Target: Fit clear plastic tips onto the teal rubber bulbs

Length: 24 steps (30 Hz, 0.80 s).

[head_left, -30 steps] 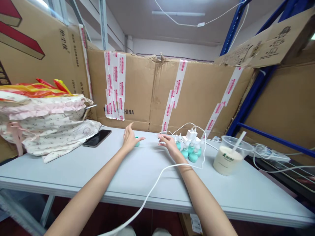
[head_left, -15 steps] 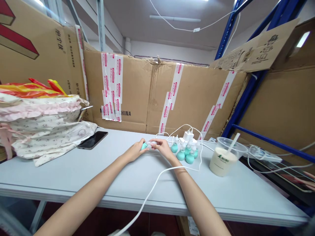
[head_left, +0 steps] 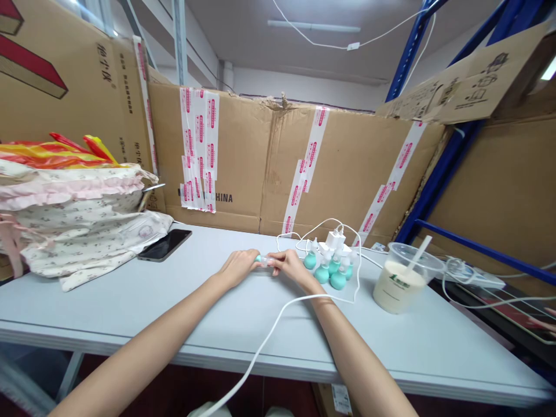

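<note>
My left hand [head_left: 238,266] is closed around the teal bulb of a small bulb aspirator [head_left: 259,258], mostly covering it. The clear tip of the aspirator points right, toward my right hand [head_left: 290,265]. That hand pinches the clear end between thumb and fingertips. Both hands are held together just above the middle of the table. To the right of my right hand stands a group of several similar bulb aspirators [head_left: 337,280], teal below with clear tips upward. Fingers hide part of the held aspirator.
A white charger [head_left: 335,238] with cables sits behind the group. One white cable [head_left: 278,324] crosses under my right forearm toward me. A drink cup with a straw [head_left: 397,286] stands right. A phone [head_left: 165,245] and floral cloth bag [head_left: 91,231] lie left. Cardboard [head_left: 238,156] walls the back.
My left hand has wrapped further over the bulb, so less teal shows. My right hand stays on the clear end. The view has shifted slightly.
</note>
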Motion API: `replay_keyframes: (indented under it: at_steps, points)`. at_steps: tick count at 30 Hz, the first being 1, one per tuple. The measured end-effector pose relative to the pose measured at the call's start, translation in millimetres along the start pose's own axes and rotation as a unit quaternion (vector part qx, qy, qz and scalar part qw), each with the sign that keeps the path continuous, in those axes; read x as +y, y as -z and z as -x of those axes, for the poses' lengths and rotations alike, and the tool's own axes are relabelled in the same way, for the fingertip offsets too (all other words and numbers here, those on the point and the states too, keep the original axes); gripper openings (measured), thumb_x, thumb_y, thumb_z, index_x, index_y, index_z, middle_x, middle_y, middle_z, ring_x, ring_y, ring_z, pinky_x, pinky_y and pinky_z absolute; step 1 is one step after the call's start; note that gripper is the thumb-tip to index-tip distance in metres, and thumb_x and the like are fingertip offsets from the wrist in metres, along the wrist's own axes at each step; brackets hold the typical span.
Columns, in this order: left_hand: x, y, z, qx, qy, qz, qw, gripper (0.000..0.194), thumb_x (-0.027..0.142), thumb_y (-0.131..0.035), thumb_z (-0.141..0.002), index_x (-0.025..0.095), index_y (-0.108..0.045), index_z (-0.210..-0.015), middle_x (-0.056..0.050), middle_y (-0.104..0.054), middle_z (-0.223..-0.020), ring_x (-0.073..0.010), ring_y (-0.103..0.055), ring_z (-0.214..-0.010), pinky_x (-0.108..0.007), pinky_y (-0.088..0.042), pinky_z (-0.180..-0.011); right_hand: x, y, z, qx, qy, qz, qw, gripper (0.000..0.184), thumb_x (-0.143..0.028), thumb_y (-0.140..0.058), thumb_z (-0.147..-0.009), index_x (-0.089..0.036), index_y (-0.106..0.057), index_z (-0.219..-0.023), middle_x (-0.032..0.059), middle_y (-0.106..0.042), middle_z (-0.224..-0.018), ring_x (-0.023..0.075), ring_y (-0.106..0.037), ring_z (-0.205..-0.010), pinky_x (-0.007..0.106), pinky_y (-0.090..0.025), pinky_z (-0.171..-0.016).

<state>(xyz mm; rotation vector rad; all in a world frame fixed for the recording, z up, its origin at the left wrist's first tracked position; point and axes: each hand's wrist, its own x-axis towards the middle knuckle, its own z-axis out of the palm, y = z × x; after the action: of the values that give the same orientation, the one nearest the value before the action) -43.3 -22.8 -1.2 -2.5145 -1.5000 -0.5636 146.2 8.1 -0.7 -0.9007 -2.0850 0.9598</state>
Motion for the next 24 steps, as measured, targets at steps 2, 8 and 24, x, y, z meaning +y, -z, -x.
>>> replay_keyframes:
  at_steps: [2, 8, 24]
  points:
    - [1, 2.3, -1, -0.017, -0.015, -0.021, 1.000, 0.033, 0.044, -0.039, -0.087, 0.015, -0.054, -0.093, -0.008, -0.064, -0.090, -0.0215, -0.061, -0.080, -0.026, -0.037, -0.061, 4, -1, 0, -0.015, 0.000, -0.004, 1.000, 0.031, -0.036, -0.057, -0.075, -0.010, -0.070, -0.085, 0.0002, -0.057, -0.047, 0.0107, -0.051, -0.047, 0.021, -0.040, -0.055]
    - [0, 4.4, 0, -0.057, -0.063, -0.044, 0.995, 0.038, 0.050, -0.045, -0.082, 0.014, -0.056, -0.089, -0.009, -0.065, -0.085, -0.0214, -0.062, -0.075, -0.025, -0.035, -0.058, 4, -5, 3, -0.048, -0.007, -0.009, 0.999, 0.034, -0.039, -0.057, -0.074, -0.010, -0.069, -0.087, -0.0011, -0.054, -0.046, 0.0089, -0.048, -0.045, 0.019, -0.038, -0.053]
    - [12, 7.7, -2, -0.055, -0.032, -0.077, 0.995, 0.045, 0.052, -0.043, -0.082, 0.011, -0.057, -0.096, -0.012, -0.065, -0.086, -0.0223, -0.061, -0.080, -0.026, -0.038, -0.063, -10, -7, 5, -0.014, 0.006, -0.021, 1.000, 0.030, -0.035, -0.058, -0.073, -0.008, -0.069, -0.081, -0.0008, -0.054, -0.049, 0.0082, -0.047, -0.048, 0.020, -0.037, -0.055]
